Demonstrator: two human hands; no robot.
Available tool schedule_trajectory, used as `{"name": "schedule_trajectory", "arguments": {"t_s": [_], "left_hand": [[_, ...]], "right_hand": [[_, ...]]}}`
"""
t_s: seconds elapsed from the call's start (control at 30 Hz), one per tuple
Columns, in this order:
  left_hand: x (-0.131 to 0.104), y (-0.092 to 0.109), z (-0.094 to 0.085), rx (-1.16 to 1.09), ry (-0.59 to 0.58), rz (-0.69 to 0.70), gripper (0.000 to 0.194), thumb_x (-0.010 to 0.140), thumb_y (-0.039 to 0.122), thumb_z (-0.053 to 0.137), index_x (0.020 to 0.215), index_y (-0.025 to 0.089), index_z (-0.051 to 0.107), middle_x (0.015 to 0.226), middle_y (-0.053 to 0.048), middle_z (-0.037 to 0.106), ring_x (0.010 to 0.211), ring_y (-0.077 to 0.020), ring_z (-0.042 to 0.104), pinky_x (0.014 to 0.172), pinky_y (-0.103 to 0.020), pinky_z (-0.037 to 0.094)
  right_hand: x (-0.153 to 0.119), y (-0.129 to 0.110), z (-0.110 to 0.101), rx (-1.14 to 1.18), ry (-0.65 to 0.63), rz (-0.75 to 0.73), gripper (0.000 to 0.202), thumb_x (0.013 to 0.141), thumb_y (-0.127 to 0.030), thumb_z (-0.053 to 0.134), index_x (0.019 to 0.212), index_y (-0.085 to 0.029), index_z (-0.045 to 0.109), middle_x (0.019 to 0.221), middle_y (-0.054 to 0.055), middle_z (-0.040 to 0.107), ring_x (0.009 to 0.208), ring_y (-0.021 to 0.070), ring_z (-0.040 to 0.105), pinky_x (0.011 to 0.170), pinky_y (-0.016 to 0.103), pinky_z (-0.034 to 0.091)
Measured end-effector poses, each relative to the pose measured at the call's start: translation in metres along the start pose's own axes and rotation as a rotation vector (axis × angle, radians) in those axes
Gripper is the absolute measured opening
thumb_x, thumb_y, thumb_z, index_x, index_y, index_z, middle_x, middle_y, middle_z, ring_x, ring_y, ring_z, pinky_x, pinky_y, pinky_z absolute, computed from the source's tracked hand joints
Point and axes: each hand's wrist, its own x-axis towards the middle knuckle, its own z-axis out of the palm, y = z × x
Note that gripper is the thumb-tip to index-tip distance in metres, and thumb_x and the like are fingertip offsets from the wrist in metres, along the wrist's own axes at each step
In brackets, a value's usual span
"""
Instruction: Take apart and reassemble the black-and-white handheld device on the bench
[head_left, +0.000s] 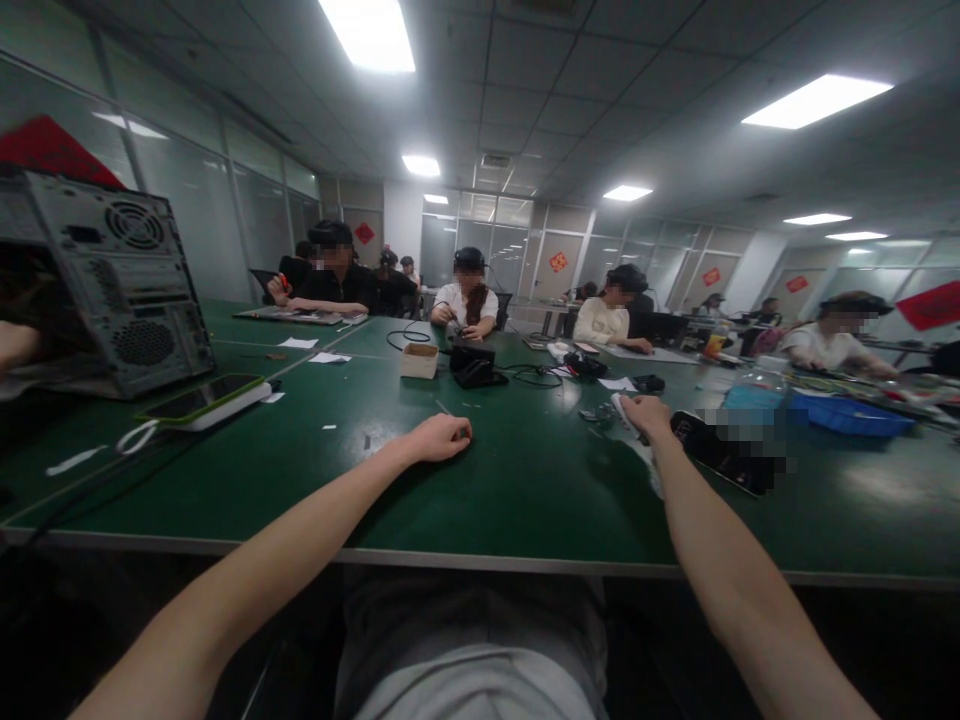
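Note:
My left hand (442, 438) rests on the green tabletop (525, 500) with its fingers curled in; whatever is inside them, if anything, is hidden. Farther right, my right hand (646, 414) is closed on a thin white crumpled sheet (618, 404), which looks like tissue or plastic. A pale strip trails below that hand on the table. Just left of it lie small clear-looking scraps (592, 414). A black phone-like slab (724, 455), partly blurred out, lies close to the right forearm.
An open computer case (142, 290) stands at left, near a phone (202, 398) on a white block. Ahead are a small box (419, 361), a black device (474, 362) and cables. A blue tray (855, 412) sits at right. Several people sit around the table.

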Motion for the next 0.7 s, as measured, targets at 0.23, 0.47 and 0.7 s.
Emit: {"name": "schedule_trajectory", "arguments": {"t_s": [0.23, 0.47, 0.7], "left_hand": [[0.0006, -0.0013, 0.0012, 0.003, 0.004, -0.001, 0.021, 0.083, 0.027, 0.049, 0.098, 0.019, 0.061, 0.077, -0.001, 0.066, 0.068, -0.0142, 0.060, 0.061, -0.021, 0.041], [0.0004, 0.0000, 0.0011, 0.025, 0.008, -0.009, 0.020, 0.083, 0.025, 0.049, 0.098, 0.019, 0.061, 0.075, -0.001, 0.065, 0.067, -0.0138, 0.059, 0.060, -0.021, 0.040], [0.0005, -0.0023, 0.0025, 0.015, 0.016, 0.003, 0.020, 0.083, 0.027, 0.049, 0.097, 0.019, 0.061, 0.076, -0.001, 0.065, 0.067, -0.0138, 0.059, 0.060, -0.021, 0.040]], "right_hand": [[-0.0015, 0.0030, -0.0007, -0.008, 0.010, -0.010, 0.049, 0.084, -0.048, 0.041, 0.097, -0.010, 0.070, 0.094, 0.017, 0.069, 0.094, 0.0291, 0.063, 0.079, 0.030, 0.045], [-0.0045, 0.0043, -0.0010, -0.004, 0.018, -0.027, 0.049, 0.082, -0.047, 0.043, 0.091, -0.009, 0.072, 0.081, 0.016, 0.070, 0.083, 0.0275, 0.065, 0.074, 0.030, 0.046], [-0.0043, 0.0011, -0.0082, -0.015, 0.022, -0.038, 0.047, 0.082, -0.045, 0.043, 0.089, -0.009, 0.072, 0.081, 0.017, 0.070, 0.083, 0.0264, 0.065, 0.073, 0.028, 0.046]]}}
